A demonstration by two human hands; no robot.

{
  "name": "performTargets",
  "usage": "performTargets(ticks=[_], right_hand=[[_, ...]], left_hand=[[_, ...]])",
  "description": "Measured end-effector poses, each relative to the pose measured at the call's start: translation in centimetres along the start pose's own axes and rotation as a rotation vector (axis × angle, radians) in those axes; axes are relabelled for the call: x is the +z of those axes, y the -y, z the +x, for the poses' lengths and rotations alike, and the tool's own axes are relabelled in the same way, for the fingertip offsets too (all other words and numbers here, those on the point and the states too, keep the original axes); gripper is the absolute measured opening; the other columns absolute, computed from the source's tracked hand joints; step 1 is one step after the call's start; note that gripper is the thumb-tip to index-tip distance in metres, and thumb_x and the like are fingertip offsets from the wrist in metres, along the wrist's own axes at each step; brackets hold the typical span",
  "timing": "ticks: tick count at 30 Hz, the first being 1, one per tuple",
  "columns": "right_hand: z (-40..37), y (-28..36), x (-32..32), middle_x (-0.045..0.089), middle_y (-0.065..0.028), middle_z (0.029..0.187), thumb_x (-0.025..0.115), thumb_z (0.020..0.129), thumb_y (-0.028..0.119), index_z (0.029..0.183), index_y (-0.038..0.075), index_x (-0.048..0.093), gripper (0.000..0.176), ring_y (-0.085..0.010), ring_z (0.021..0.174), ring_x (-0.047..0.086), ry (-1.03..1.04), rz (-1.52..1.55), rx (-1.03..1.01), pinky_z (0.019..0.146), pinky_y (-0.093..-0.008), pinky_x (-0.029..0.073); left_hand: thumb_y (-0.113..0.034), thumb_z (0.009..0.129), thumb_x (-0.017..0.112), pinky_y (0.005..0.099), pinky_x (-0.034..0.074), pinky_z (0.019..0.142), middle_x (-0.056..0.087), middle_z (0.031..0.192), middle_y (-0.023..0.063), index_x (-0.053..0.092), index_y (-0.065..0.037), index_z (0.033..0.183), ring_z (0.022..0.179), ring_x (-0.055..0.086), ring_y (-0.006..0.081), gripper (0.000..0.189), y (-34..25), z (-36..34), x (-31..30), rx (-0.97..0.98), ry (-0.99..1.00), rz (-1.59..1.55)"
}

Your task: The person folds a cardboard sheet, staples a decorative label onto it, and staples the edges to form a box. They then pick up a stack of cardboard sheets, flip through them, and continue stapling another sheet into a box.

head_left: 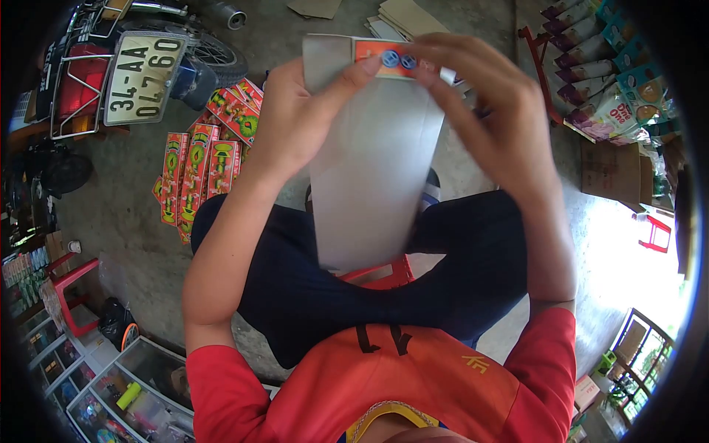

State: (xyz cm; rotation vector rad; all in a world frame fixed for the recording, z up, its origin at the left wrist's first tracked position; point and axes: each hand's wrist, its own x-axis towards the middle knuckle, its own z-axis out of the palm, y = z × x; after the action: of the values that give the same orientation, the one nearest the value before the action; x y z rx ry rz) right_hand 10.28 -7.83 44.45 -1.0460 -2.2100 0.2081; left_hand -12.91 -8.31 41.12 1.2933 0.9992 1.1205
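Around you lies a grey concrete floor, a motorbike parked ahead-left, with strong daylight flooding in from your right.

Moto lic. plate "34-AA", lower no. unclear

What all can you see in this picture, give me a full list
card sheet: one, grey with an orange printed flap, centre, held up over the lap
printed boxes: several, red and green, on the floor at left
motorbike: one, dark with a white number plate, top left
cardboard pieces: a few, brown, floor at top centre
snack packets: many, purple and teal, rack at upper right
stool: one, red, under the person
small chair: one, red, left edge
display case: one, clear, bottom left
left hand: gripping the sheet's top left, thumb on the flap
right hand: pinching the flap's right end
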Motion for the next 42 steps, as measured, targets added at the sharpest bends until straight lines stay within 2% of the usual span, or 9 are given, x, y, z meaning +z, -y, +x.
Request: performTargets(ticks=[2,10,15,26,30,31,34,40,42], right_hand=[[0.8,1.0,-2.3,0.077,-0.0044,0.107,0.076,0.093,0.016,0.121,0.010,0.077,0.029,-0.0154,0.092,0.072,0.087,0.007,0.232,0.076,-0.0287,0.054],[0.2,-3.8,-3.0,0.074,-0.0028,0.090,0.080,0.091,0.020,0.099,0.007,0.080,0.016,-0.0103,0.077,0.064,0.344,0.272,0.056,0.060,-0.0296,0.040],[-0.5,-7.0,-5.2,0.073,-0.0048,0.093,0.075,0.096,0.023,0.109,0.004,0.078,0.024,-0.0124,0.086,0.067,0.099,0.213,0.235,0.081,-0.0283,0.051],[1.5,-8.0,-5.3,0.063,0.0082,0.076,0.064,0.106,0.030,0.106,0.008,0.073,0.024,-0.0010,0.058,0.055,-0.683,0.682,0.502,0.050,-0.0178,0.040],[0.0,-9.5,-7.2,0.061,0.0055,0.070,0.063,0.106,0.031,0.107,0.008,0.072,0.025,-0.0040,0.051,0.052,-0.376,0.839,0.423,0.047,-0.0199,0.039],[0.2,-10.3,-7.1,0.058,0.0060,0.067,0.062,0.106,0.032,0.106,0.007,0.071,0.027,-0.0049,0.051,0.051,-0.258,0.449,0.617,0.048,-0.0213,0.038],[-1.7,-13.6,-4.7,0.076,-0.0094,0.105,0.078,0.092,0.035,0.120,0.004,0.076,0.041,-0.0193,0.096,0.071,0.248,-0.088,0.355,0.090,-0.0335,0.053],[-0.9,-8.3,-0.2,0.076,-0.0149,0.112,0.079,0.089,0.036,0.127,0.006,0.072,0.049,-0.0283,0.105,0.072,0.197,-0.088,0.216,0.093,-0.0391,0.054],[-0.8,-6.4,1.5,0.075,-0.0160,0.111,0.079,0.089,0.035,0.127,0.007,0.072,0.048,-0.0308,0.106,0.072,0.116,-0.011,0.092,0.093,-0.0404,0.054]], left_hand=[[-0.019,0.100,0.071,0.0276,0.055,0.082,0.078,0.100,0.0053,0.075,0.001,0.115,0.090,0.071,0.0107,0.025,0.0,-0.3,-0.2,0.066,0.048,0.157],[-0.013,0.093,0.077,0.0292,0.055,0.083,0.078,0.101,0.0070,0.074,0.000,0.117,0.094,0.071,0.0102,0.027,0.7,-0.1,-1.1,0.204,0.186,0.387],[-0.026,0.089,0.084,0.0299,0.055,0.087,0.076,0.106,0.0074,0.070,0.001,0.124,0.096,0.070,0.0122,0.046,0.2,0.7,-2.7,0.049,0.208,0.360],[-0.014,0.095,0.076,0.0261,0.052,0.092,0.075,0.111,0.0038,0.071,-0.001,0.121,0.097,0.069,0.0086,0.030,-0.4,1.9,-11.8,0.075,0.021,0.097],[-0.013,0.094,0.078,0.0303,0.053,0.096,0.075,0.116,0.0071,0.072,-0.002,0.124,0.105,0.069,0.0120,0.033,0.5,2.7,-12.6,0.135,-0.107,-0.042],[-0.014,0.094,0.078,0.0300,0.053,0.096,0.075,0.117,0.0074,0.072,-0.002,0.124,0.106,0.069,0.0122,0.032,0.4,2.9,-12.5,0.164,-0.192,-0.009],[-0.020,0.093,0.081,0.0278,0.053,0.087,0.077,0.109,0.0057,0.076,-0.002,0.114,0.095,0.070,0.0106,0.029,0.1,3.2,-11.8,0.192,-0.375,0.216],[-0.026,0.090,0.082,0.0274,0.050,0.069,0.076,0.086,0.0080,0.078,-0.001,0.100,0.072,0.064,0.0099,0.027,0.3,1.5,-7.1,0.122,-0.116,0.756],[-0.023,0.089,0.081,0.0306,0.050,0.066,0.070,0.080,0.0138,0.075,0.000,0.096,0.065,0.061,0.0232,0.025,-0.4,1.1,-5.0,0.204,0.103,1.081]])
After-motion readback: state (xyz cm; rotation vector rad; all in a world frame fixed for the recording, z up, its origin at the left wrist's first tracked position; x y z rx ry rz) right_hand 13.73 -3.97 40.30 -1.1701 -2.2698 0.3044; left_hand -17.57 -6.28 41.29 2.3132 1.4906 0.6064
